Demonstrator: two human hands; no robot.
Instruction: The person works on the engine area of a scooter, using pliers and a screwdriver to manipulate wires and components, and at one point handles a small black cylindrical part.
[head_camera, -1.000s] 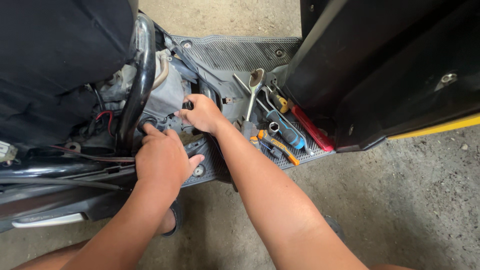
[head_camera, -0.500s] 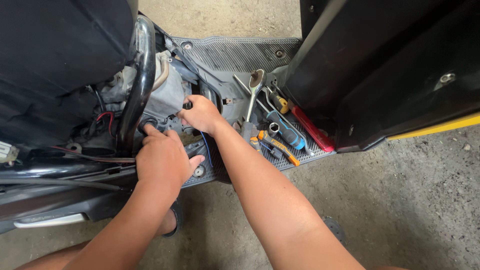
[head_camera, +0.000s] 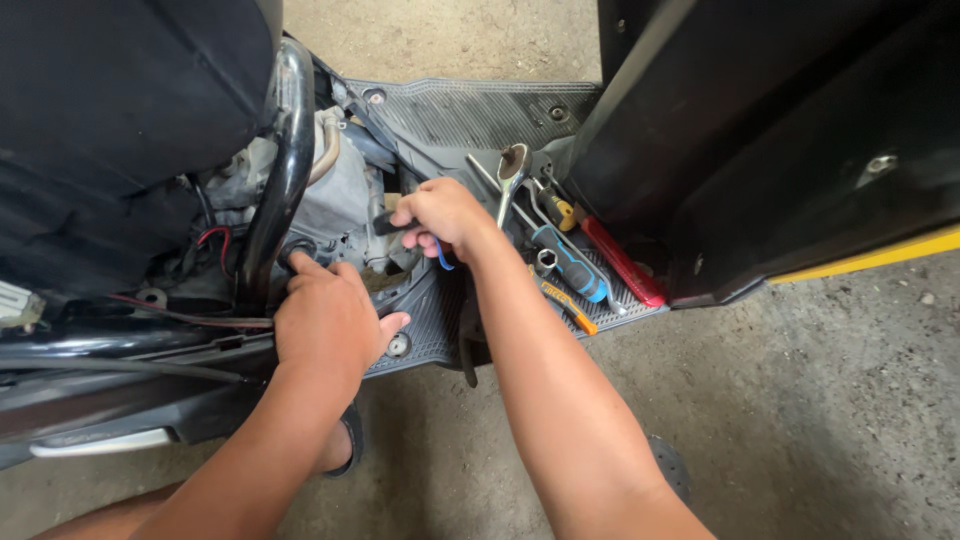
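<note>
Down by the opened scooter body, the right hand (head_camera: 445, 213) is closed around a small black-handled tool (head_camera: 390, 224), its tip aimed into the grey engine housing (head_camera: 335, 205). The left hand (head_camera: 325, 320) rests just below, fingers pressed at the black tubular frame bar (head_camera: 283, 160). Right of the right hand, a chrome ratchet wrench (head_camera: 511, 175) and blue-handled screwdriver (head_camera: 572, 266) lie on the grey ribbed footboard (head_camera: 470, 110).

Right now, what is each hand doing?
Left hand: not holding anything, fingers pressed into the scooter's engine bay.
Right hand: closed on a dark tool handle.
</note>
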